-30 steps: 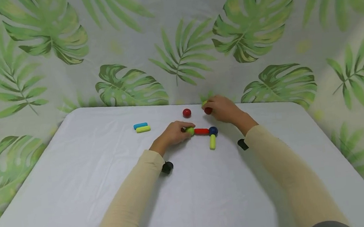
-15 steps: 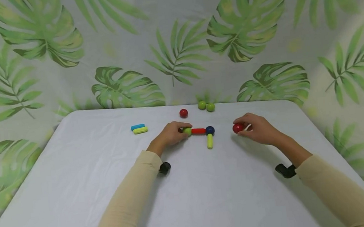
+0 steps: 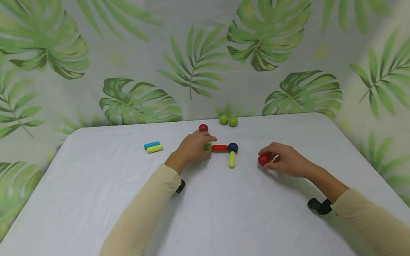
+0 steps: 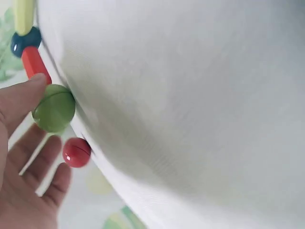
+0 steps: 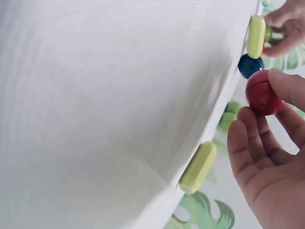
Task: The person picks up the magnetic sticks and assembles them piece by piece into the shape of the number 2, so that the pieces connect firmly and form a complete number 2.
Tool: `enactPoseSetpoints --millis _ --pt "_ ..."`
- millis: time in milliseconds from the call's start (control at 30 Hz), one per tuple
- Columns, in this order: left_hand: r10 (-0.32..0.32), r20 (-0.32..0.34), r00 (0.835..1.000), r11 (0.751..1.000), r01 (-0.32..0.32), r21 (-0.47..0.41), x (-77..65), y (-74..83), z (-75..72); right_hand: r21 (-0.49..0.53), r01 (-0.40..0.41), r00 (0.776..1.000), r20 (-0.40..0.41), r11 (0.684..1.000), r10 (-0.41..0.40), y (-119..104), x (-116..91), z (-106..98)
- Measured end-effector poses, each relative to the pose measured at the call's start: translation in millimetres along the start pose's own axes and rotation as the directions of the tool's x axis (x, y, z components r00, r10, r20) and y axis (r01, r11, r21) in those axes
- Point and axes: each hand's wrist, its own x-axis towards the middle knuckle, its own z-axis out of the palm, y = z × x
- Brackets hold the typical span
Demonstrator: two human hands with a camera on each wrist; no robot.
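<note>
My left hand [image 3: 192, 146] holds a green ball [image 4: 55, 109] at the end of a joined chain, thumb against it near the red rod. From that ball a red rod [image 3: 220, 148] runs to a dark blue ball [image 3: 233, 147], and a yellow rod [image 3: 232, 159] points from there toward me. To the right of the chain, apart from it, my right hand [image 3: 290, 162] pinches a red ball [image 5: 262, 93] between thumb and fingertips. A second red ball [image 3: 203, 127] lies just beyond my left hand.
Two green balls [image 3: 228, 121] sit near the table's far edge. A blue rod [image 3: 152, 145] and a yellow rod [image 3: 155, 149] lie side by side at left. Another yellow rod [image 5: 198, 167] shows in the right wrist view. Leaf-patterned cloth [image 3: 198, 62] hangs behind the white table [image 3: 214, 226].
My right hand has brought a red ball from beside the green balls to the right, then nearer to me. My left hand stays at the chain's green ball, its fingers shifting slightly.
</note>
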Motion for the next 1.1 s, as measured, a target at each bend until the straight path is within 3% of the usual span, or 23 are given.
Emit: enactPoseSetpoints --millis 100,233,333,667,1100 --pt "0.098 -0.019 0.995 0.995 -0.098 0.003 9.4 9.6 1.1 0.004 -0.025 0.999 0.020 1.000 0.025 1 -1 0" --pt "0.167 0.024 0.986 0.971 -0.161 -0.178 21.3 20.4 7.5 0.014 -0.037 0.997 0.065 0.999 0.036 0 0 -2" --pt "0.165 0.065 0.984 0.960 -0.145 -0.239 26.2 24.9 12.9 0.020 -0.021 0.997 0.080 1.000 0.019 -1 1 -3" --pt "0.110 0.053 0.993 0.982 -0.100 -0.157 31.4 33.4 16.5 0.022 -0.012 0.996 0.086 1.000 0.010 0 1 -2" --pt "0.128 0.068 0.989 0.975 -0.113 -0.192 37.6 32.1 21.1 0.049 -0.015 0.990 0.137 0.999 0.008 -4 12 5"
